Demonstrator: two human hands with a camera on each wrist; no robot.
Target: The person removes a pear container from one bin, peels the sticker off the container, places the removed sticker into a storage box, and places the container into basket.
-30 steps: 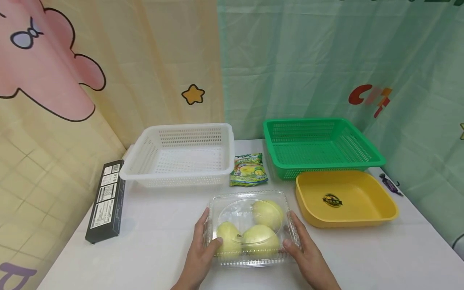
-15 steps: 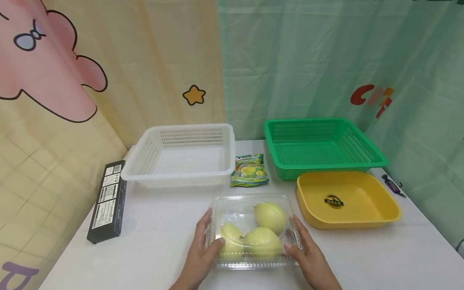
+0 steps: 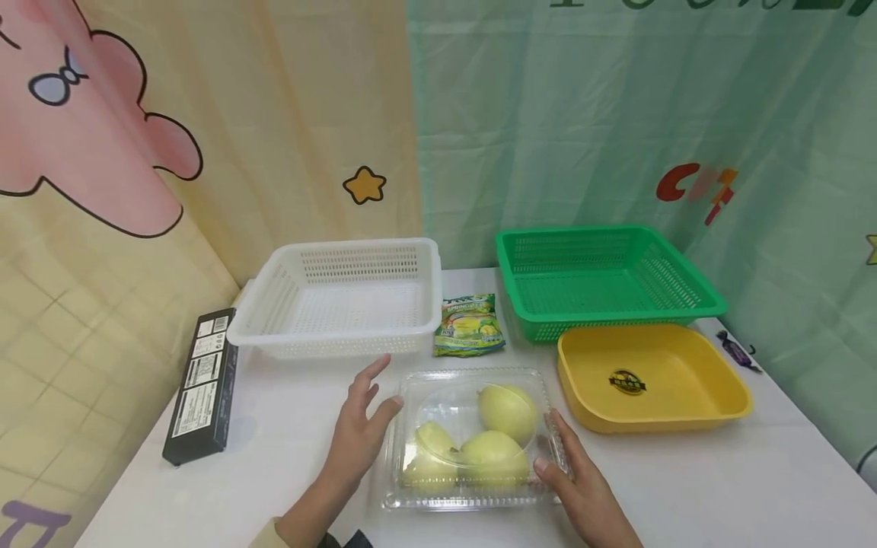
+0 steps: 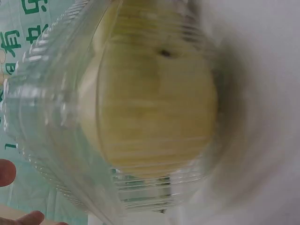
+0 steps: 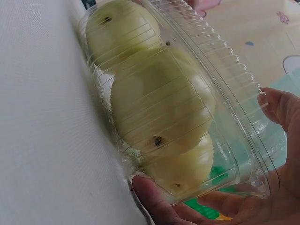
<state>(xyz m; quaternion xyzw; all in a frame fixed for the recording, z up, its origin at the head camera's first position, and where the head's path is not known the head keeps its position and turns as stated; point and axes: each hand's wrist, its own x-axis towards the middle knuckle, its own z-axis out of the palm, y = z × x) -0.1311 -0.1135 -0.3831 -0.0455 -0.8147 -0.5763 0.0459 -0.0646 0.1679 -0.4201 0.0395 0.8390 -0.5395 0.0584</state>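
Note:
A clear plastic clamshell box (image 3: 473, 441) stands on the white table, its lid down. Inside lie three pale yellow-green fruits that look like pears (image 3: 508, 415). My right hand (image 3: 582, 479) grips the box's right side, its thumb on the lid's edge; the right wrist view shows the fingers (image 5: 157, 201) low along the side wall. Beside the left side of the box, my left hand (image 3: 359, 426) is lifted away with the index finger extended and nothing held. Only its fingertips (image 4: 7, 172) show in the left wrist view.
Behind stand a white basket (image 3: 336, 333) and a green basket (image 3: 617, 313), with a green-yellow snack packet (image 3: 469, 326) between them. A yellow basin (image 3: 664, 396) is at right, near a purple-wrapped candy (image 3: 736, 352). A long black box (image 3: 202, 388) lies at left.
My left hand has let go of the clamshell box and moved up and to the left. My right hand still holds the box, which stays nearly in place.

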